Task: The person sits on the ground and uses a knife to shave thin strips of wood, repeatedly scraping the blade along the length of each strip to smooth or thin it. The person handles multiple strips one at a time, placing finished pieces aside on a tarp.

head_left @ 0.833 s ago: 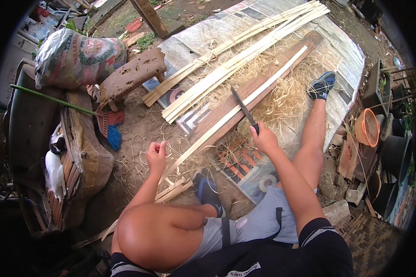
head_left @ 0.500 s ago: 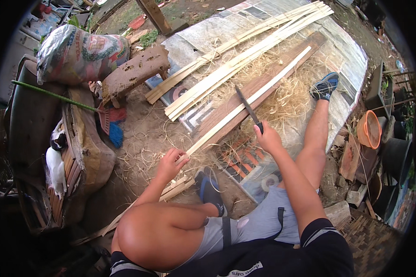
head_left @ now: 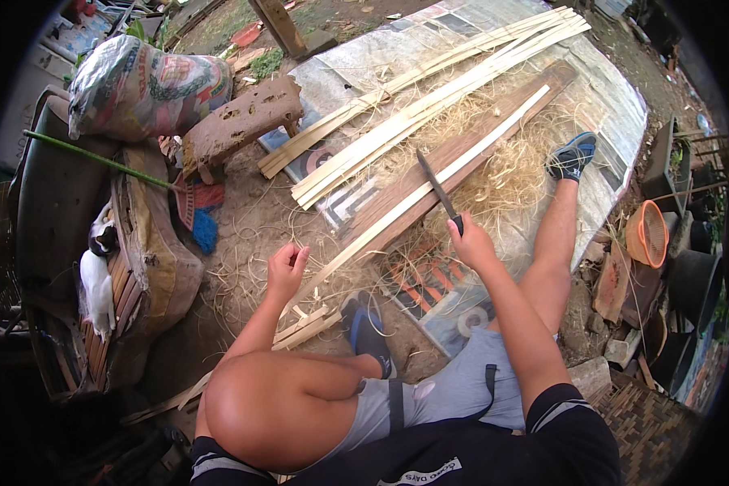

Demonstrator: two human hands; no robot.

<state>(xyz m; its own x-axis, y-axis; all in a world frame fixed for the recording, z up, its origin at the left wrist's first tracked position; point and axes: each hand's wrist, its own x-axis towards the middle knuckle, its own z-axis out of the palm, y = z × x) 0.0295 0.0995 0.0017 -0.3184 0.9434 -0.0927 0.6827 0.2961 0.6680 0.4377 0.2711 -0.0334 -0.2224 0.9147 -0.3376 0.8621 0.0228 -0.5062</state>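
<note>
Person sits on the ground, legs spread, seen from above. Right hand point(head_left: 471, 243) is closed around the handle of a knife point(head_left: 437, 188); the dark blade points up and away from the body and lies across a long pale strip point(head_left: 429, 190). The strip rests along a brown plank point(head_left: 462, 162) that runs diagonally from near the left hand to the upper right. Left hand point(head_left: 286, 271) hovers at the near end of the strip, fingers loosely curled, grip half open, holding nothing; whether a fingertip touches the strip I cannot tell.

Pale shavings point(head_left: 502, 174) lie thick around the plank and over the patterned mat point(head_left: 429, 292) beneath it. A bundle of split strips point(head_left: 413, 105) lies beyond the plank, roughly parallel to it, on a grey sheet point(head_left: 607, 105). A few short offcuts point(head_left: 308, 324) lie just beside the left shoe point(head_left: 368, 336), which sits near the bent left knee. The right leg stretches out along the mat, right shoe point(head_left: 571, 155) near the far shavings.

To the left: a worn wooden stool point(head_left: 239, 121), a printed sack point(head_left: 146, 85) behind it, a broom point(head_left: 190, 202) with green handle and red-and-blue head. An orange basket point(head_left: 648, 235) stands at the right among rubble.
</note>
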